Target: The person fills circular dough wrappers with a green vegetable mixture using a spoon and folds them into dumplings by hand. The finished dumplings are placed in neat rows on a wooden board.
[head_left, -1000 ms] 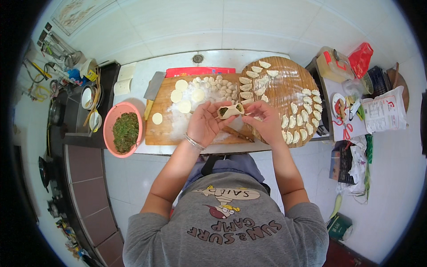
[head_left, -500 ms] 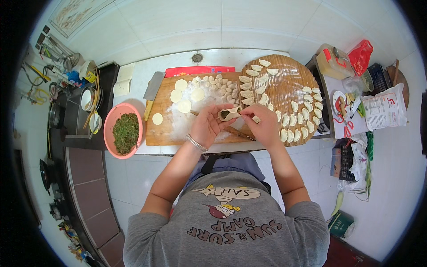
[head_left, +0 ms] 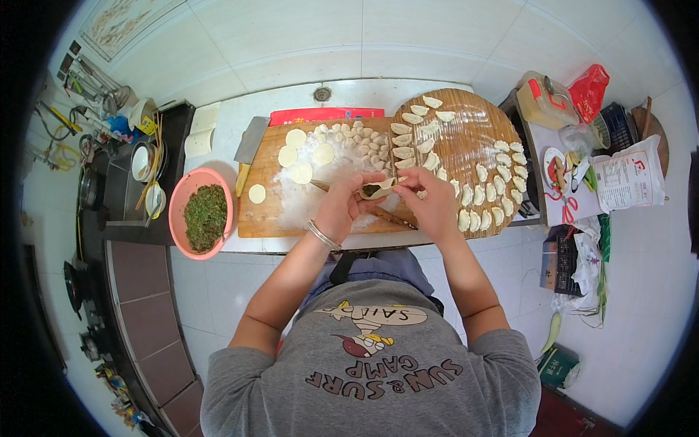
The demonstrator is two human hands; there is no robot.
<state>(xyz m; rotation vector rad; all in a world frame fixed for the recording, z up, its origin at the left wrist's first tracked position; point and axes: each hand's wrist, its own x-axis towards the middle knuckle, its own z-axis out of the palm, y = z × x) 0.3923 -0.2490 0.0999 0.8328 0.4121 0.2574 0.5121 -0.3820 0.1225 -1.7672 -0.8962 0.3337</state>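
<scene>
A partly folded dumpling (head_left: pixel 373 191) with dark green filling showing is held between my two hands above the near edge of the wooden board (head_left: pixel 255 218). My left hand (head_left: pixel 344 202), a silver bangle on its wrist, cradles the dumpling in its curled fingers. The fingertips of my right hand (head_left: pixel 429 200) pinch the dough at its right end. Below my hands lies a rolling pin (head_left: pixel 393 218), partly hidden. Flat round wrappers (head_left: pixel 323 154) and small dough pieces (head_left: pixel 373 149) rest on the floured board. Several finished dumplings (head_left: pixel 479 195) sit on the round wooden board (head_left: pixel 466 138) to the right.
A pink bowl of green filling (head_left: pixel 206 218) stands left of the board. Near the board's left edge lies a cleaver (head_left: pixel 251 142). A red packet (head_left: pixel 328 115) is behind it. On the right-hand table are red scissors (head_left: pixel 566 206) and a white sack (head_left: pixel 630 175).
My right fingers have shifted slightly left along the dumpling's edge, and its opening looks narrower. The things on the boards have stayed in place.
</scene>
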